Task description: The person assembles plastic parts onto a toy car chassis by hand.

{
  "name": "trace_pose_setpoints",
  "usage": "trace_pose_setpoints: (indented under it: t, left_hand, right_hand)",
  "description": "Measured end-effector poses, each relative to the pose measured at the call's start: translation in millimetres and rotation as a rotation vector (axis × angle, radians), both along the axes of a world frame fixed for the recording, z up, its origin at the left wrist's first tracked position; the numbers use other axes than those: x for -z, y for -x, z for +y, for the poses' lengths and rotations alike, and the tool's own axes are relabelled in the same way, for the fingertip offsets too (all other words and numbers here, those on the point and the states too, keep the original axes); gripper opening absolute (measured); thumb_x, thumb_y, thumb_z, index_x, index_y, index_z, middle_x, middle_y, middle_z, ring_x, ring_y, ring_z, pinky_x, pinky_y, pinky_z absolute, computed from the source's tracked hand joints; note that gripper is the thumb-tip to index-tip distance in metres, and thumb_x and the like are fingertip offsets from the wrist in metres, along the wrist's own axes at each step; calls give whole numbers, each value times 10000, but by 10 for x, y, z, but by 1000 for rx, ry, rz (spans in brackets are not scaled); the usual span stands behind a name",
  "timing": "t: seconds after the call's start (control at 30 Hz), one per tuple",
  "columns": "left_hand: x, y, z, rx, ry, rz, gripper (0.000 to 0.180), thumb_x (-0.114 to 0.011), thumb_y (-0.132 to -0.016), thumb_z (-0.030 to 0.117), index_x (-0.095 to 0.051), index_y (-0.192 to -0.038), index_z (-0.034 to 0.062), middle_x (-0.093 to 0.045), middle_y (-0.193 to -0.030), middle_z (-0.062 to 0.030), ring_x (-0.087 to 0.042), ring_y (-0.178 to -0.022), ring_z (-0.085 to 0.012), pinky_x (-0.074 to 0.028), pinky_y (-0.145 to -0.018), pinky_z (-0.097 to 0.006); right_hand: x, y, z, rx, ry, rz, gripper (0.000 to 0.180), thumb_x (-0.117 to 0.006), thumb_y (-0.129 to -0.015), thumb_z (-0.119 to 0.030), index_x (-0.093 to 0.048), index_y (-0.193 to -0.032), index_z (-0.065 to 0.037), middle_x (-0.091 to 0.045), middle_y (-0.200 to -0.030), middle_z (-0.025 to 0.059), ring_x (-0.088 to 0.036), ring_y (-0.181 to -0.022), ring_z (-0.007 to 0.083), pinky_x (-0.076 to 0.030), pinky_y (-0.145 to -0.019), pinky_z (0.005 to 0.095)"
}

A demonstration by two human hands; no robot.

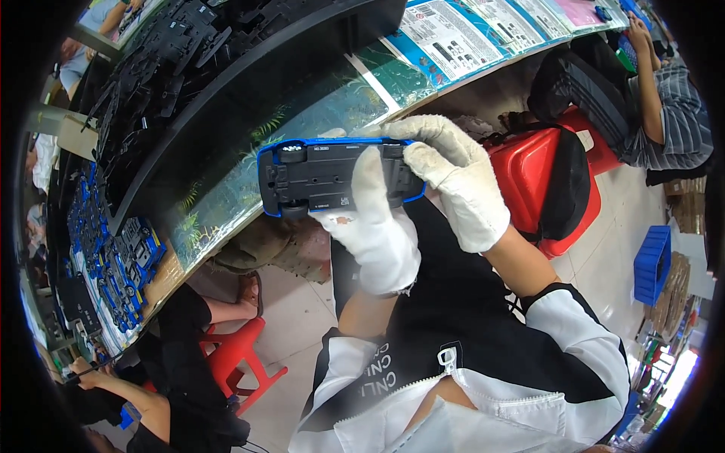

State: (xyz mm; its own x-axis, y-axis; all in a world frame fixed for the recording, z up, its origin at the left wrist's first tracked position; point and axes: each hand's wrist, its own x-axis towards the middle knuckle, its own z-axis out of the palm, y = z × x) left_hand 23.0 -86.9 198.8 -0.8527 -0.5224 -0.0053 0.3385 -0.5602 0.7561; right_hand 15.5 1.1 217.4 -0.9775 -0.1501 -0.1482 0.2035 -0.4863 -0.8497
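we hold the blue plastic toy car with its dark grey underside (332, 177) up above the glass-topped desk (226, 196), left hand (377, 226) and right hand (453, 181) both closed on it (gloves may slip), so it could drop.

**Count at the bench**

One blue toy car (338, 177), underside up, at centre. Two white-gloved hands on it: left hand (374, 230) at 6 o'clock of the car, right hand (453, 177) at 3 o'clock. Two red plastic stools: one (540, 177) at 3 o'clock, one (238, 355) at 7 o'clock. One blue crate (653, 264) at 4 o'clock. One black tray (249, 64) of dark parts at 11 o'clock. Blue car bodies (113, 264) at 9 o'clock: too many and too small to count.
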Motion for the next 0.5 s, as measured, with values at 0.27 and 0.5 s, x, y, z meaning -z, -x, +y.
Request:
trace_pose_setpoints:
  t: [0.27, 0.5]
  left_hand:
    - [0, 60, -63, 44, -80, 7, 457, -694, -896, 184, -487, -1283, 54, -570, -1167, -92, -589, -1038, -195, -516, -909, -361]
    - [32, 35, -70, 138, -238, 39, 382, -642, -925, 103, -477, -1268, 67, -582, -1123, -86, -610, -993, -176, -533, -869, -341]
  right_hand:
    - [-13, -1, -45, -15, -60, -57, 351, -663, -925, -131, -579, -1248, -22, -617, -1214, 63, -573, -1082, 128, -515, -879, 284]
    - [26, -34, -42, 26, -73, 47, 342, -660, -914, -98, -580, -1239, -30, -610, -1236, 70, -562, -1126, 145, -493, -942, 302]
